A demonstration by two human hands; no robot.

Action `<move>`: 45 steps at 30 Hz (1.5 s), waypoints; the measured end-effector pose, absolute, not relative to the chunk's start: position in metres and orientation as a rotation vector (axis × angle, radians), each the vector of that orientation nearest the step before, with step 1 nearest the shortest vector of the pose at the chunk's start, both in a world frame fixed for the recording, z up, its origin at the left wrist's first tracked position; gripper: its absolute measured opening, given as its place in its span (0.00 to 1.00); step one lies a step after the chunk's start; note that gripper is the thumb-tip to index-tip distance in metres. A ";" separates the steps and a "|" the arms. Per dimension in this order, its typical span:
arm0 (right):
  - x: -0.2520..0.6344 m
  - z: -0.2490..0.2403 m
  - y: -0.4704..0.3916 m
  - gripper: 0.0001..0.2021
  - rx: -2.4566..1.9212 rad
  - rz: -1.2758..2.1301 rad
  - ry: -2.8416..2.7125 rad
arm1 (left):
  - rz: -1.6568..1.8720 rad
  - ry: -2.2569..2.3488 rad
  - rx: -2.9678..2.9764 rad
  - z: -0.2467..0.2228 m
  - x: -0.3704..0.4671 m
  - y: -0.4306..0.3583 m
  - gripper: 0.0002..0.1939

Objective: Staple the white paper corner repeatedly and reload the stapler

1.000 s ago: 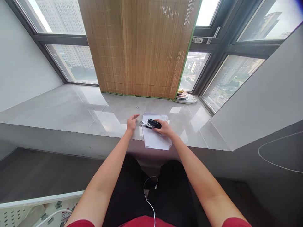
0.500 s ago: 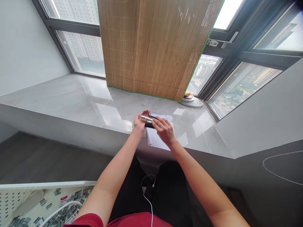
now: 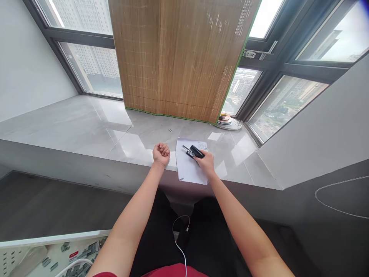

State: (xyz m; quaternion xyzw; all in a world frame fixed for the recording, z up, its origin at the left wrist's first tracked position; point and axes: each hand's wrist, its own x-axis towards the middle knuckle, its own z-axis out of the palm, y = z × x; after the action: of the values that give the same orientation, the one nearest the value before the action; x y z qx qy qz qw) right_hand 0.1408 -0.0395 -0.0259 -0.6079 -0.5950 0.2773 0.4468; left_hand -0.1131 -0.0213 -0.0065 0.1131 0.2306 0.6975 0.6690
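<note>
My right hand [image 3: 206,163] grips a black stapler [image 3: 197,152] by its rear end, above the paper. The stapler's jaws are spread apart, and a shiny metal part sticks out at the front left. Beneath it a white sheet of paper [image 3: 188,171] lies on the sill, with print or a pattern near its upper right corner. My left hand [image 3: 161,154] is apart from the stapler, left of the paper, palm up with the fingers curled in. Whatever those fingers may hold is hidden.
A small strip, perhaps staples [image 3: 170,130], lies on the grey sill [image 3: 72,123]. Stacked plates [image 3: 226,122] stand by the right window, beside a hanging bamboo blind [image 3: 178,57]. A white tray [image 3: 54,240] with many grey metal pieces is at lower left. A white cable [image 3: 181,250] hangs before my lap.
My hands have separated. The right one has carried the stapler right, over the paper, and the left has drawn away to the left, its fingers now curled. The view has shifted slightly.
</note>
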 end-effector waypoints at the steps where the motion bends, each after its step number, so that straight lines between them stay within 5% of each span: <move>1: 0.141 -0.028 -0.036 0.15 -1.496 0.686 -1.469 | 1.581 0.513 0.257 -0.007 -0.112 -0.021 0.21; 5: 0.139 -0.022 -0.025 0.13 -1.494 0.659 -1.537 | 1.597 0.560 0.216 -0.001 -0.104 -0.021 0.17; 10: 0.120 0.006 -0.045 0.12 -1.351 0.226 -1.622 | 1.560 0.575 0.177 0.027 -0.075 -0.029 0.14; 18: 0.078 0.027 -0.082 0.11 -1.055 0.314 -1.624 | 1.401 0.569 0.692 0.073 -0.015 -0.050 0.11; 21: 0.089 0.027 -0.082 0.10 -1.015 0.325 -1.521 | 1.478 0.782 0.989 0.061 -0.024 -0.037 0.18; 24: 0.123 0.021 -0.072 0.09 -1.020 0.363 -1.445 | 1.518 1.483 1.319 0.037 -0.063 -0.011 0.21; 26: 0.158 0.010 -0.059 0.11 -1.109 0.360 -1.420 | 1.244 2.001 1.495 0.018 -0.094 0.006 0.16; 29: 0.218 -0.011 -0.032 0.16 -1.386 0.291 -1.353 | 0.766 2.428 1.567 -0.006 -0.121 0.023 0.28; 33: 0.274 -0.029 0.013 0.17 -1.630 0.093 -1.256 | 0.508 2.416 1.787 -0.021 -0.121 0.030 0.32; 45: 0.272 -0.027 0.138 0.10 -1.881 0.113 -1.574 | 0.550 2.468 1.887 -0.029 -0.122 0.033 0.29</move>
State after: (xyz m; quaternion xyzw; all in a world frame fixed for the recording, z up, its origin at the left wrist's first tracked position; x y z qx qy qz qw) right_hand 0.2718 0.1381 -0.0272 -0.7214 -0.6038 0.0432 0.3362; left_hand -0.1220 0.0332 -0.0293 0.5980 0.7823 0.1743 -0.0066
